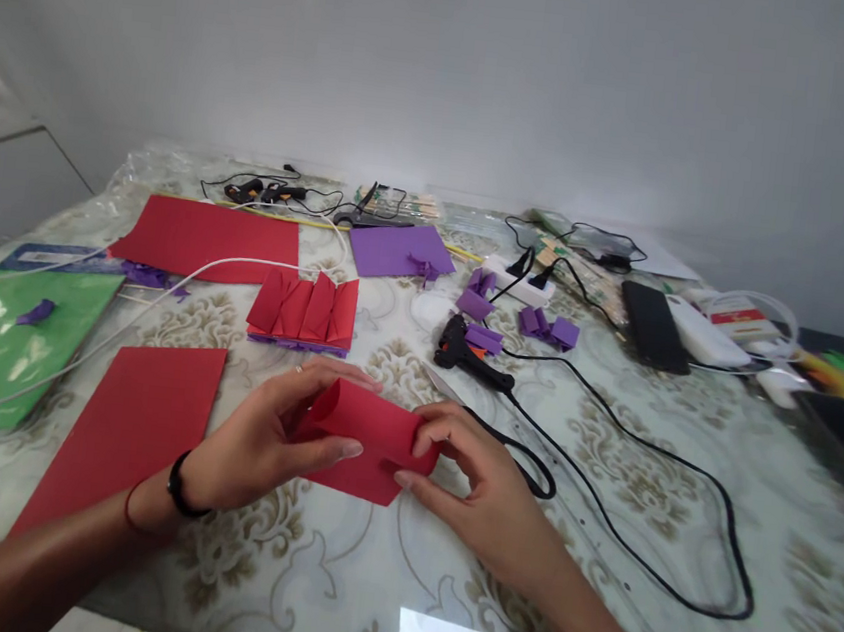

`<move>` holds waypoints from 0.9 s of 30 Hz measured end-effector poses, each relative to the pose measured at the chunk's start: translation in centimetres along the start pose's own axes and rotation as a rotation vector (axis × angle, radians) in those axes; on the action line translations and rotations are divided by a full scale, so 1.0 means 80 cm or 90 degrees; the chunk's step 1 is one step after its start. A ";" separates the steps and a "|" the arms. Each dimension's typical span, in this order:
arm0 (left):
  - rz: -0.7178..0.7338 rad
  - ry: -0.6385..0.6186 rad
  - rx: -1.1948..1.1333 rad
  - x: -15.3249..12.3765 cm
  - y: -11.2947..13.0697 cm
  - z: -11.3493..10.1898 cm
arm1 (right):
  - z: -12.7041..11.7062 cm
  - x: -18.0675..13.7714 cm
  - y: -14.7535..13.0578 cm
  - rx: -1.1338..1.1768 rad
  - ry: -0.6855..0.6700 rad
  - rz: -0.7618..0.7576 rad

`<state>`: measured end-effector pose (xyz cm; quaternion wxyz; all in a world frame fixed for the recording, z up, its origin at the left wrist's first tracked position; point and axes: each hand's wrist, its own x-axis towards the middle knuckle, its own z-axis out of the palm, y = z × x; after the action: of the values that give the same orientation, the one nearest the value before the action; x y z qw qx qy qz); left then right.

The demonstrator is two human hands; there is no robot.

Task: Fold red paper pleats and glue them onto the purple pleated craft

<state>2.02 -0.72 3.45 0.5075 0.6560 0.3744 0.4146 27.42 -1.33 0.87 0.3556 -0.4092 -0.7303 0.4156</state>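
Observation:
A red sheet (381, 422), paper or thin foam, curls over on itself between my hands above the table. My left hand (290, 423) grips its left end, thumb in front and fingers behind. At the right end my right hand (466, 471) pinches the curled edge between thumb and fingers. Just beyond lies a stack of folded red pieces (303, 308) with purple ones under it. Scissors (514, 446) lie partly hidden behind my right hand. A black glue gun (470, 353) rests near them, its cord looping right.
Flat red sheets (148, 408) and a green pack (28, 335) lie left. A purple sheet (403, 251), purple scraps (547, 327) and a power strip (517, 280) are farther back. Phones (653, 325) and cables sit right. A white cable (192, 277) crosses the left side.

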 end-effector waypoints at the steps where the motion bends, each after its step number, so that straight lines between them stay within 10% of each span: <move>1: -0.014 0.005 0.019 -0.001 0.000 0.000 | 0.000 0.000 0.001 -0.002 -0.001 0.003; 27: -0.133 0.030 0.078 0.002 0.006 -0.022 | -0.014 -0.004 0.003 -0.028 -0.049 0.023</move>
<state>0.53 -0.02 4.15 0.4977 0.6334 0.4771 0.3514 28.62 -1.16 1.05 0.3102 -0.4139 -0.7449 0.4214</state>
